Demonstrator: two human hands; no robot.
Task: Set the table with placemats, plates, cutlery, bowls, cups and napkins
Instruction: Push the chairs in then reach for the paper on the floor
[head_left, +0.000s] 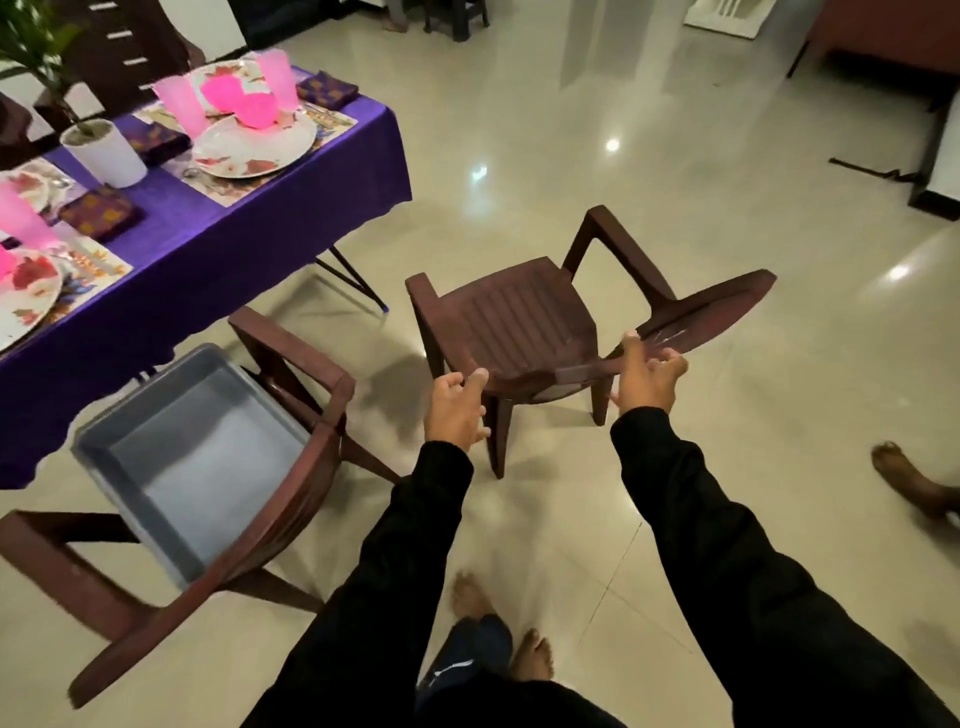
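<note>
The table at the left wears a purple cloth and carries floral plates, pink cups, pink bowls, patterned placemats and dark folded napkins. On the floor in front of me stands a brown plastic chair, its backrest toward me. My right hand grips the top edge of that backrest. My left hand holds the backrest's left end, thumb on top and fingers curled.
A second brown chair by the table holds a grey plastic tub. A white plant pot stands on the table. Another person's bare foot is at the right. My own feet are on the glossy tiled floor.
</note>
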